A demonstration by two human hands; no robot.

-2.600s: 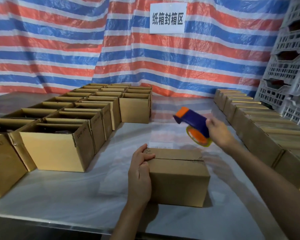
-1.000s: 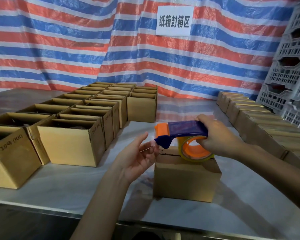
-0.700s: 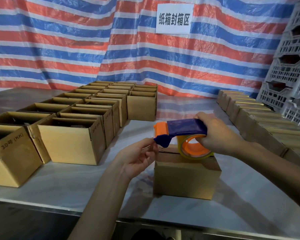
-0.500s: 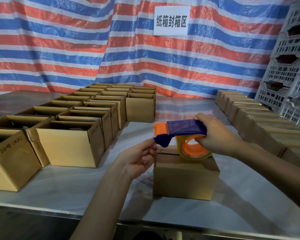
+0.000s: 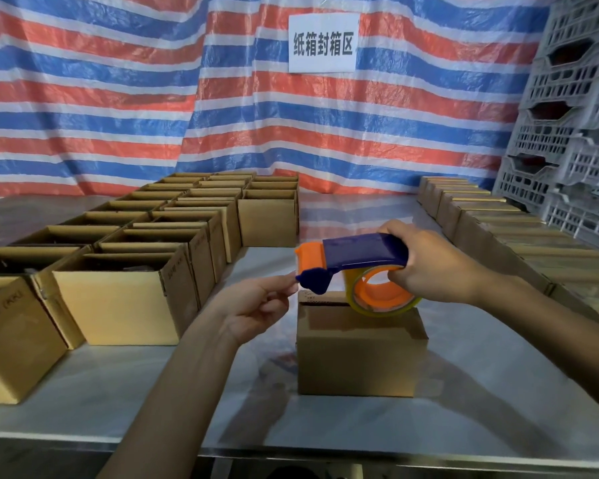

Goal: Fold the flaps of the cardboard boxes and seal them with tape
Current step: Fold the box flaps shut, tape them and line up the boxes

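Left hand [image 5: 256,305] quit the box [image 5: 357,354], now at 9 o'clock of the dispenser [image 5: 357,252], fingers pinching the tape [image 5: 384,311] end I think; right hand [image 5: 433,267] wrapped round it. Next strip incoming.

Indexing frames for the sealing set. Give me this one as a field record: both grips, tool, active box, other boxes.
active box: flaps closed, standing on table
right grip: wrapped round tape dispenser handle, roll over the box top; contact unclear
left grip: fingertips pinched at dispenser's front tip; tape between them not discernible
open boxes: rows at left
closed boxes: row at right
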